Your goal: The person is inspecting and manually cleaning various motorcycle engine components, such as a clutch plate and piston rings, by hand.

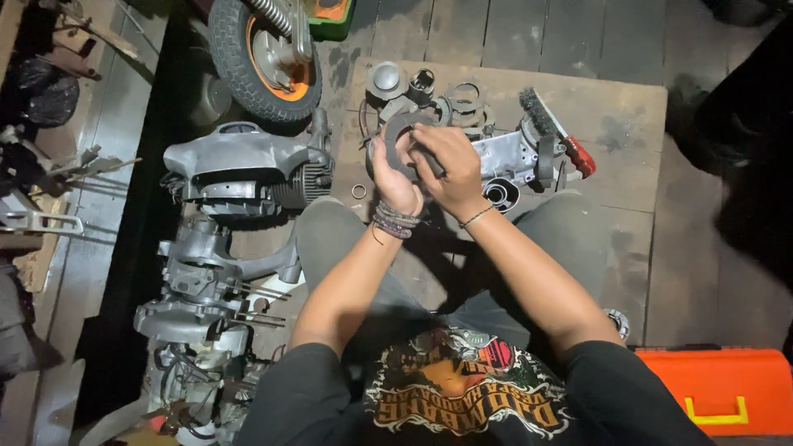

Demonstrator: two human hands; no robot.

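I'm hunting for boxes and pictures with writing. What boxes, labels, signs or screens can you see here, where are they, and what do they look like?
Orange case: bottom right on the floor, boxy, bright orange with a yellow latch.
Green crate: top edge beside the wheel, green with orange inside.
Shirt print: on the person's black shirt, bottom middle, cream, orange and red picture with lettering.
No signs or screens show.

Dim, uneven overhead light, deep shadow at left and right edges, sharp centre, slight wide-angle edge distortion.
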